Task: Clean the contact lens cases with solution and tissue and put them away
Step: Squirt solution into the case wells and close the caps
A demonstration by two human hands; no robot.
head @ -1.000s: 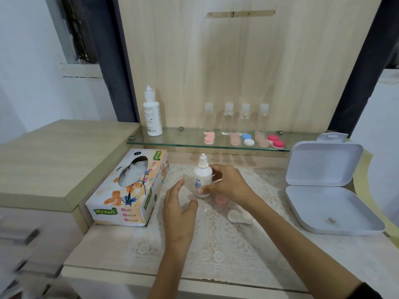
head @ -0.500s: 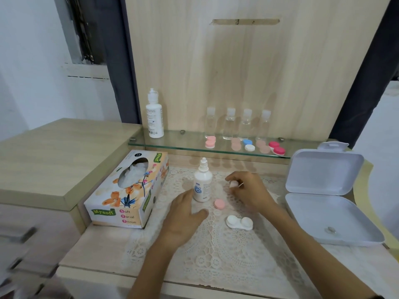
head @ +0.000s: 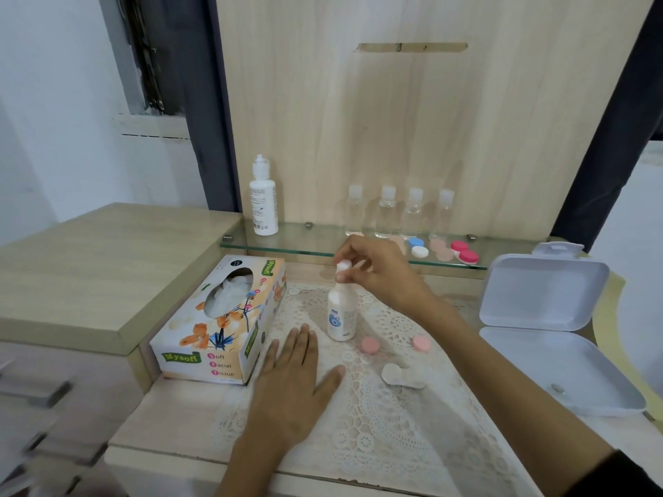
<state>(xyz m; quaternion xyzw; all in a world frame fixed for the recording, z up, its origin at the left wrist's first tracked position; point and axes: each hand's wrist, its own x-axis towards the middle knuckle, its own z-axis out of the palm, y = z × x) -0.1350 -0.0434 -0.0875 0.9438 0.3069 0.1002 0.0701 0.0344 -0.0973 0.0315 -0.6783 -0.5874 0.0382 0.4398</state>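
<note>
We see white lens case (head: 401,376), two joined round wells, lying on lace mat (head: 376,432) on counter (head: 172,407). Two round pink caps (head: 370,345) just behind it, apart.

Small white plastic solution bottle (head: 342,315) upright beside caps. Right hand (head: 380,272) pinches its top.

Left hand (head: 292,382) flat on mat, fingers straight, spread, holding nothing.

Cardboard tissue box (head: 219,324) at left; white hinged plastic box (head: 559,367) open at right.

Behind, glass shelf (head: 287,245) carries tall white bottle (head: 263,202), four clear bottles (head: 385,213), coloured lens cases (head: 465,252).

The only camera sits on the person's head, close above the lace mat (head: 376,425), looking forward and down onto it.
</note>
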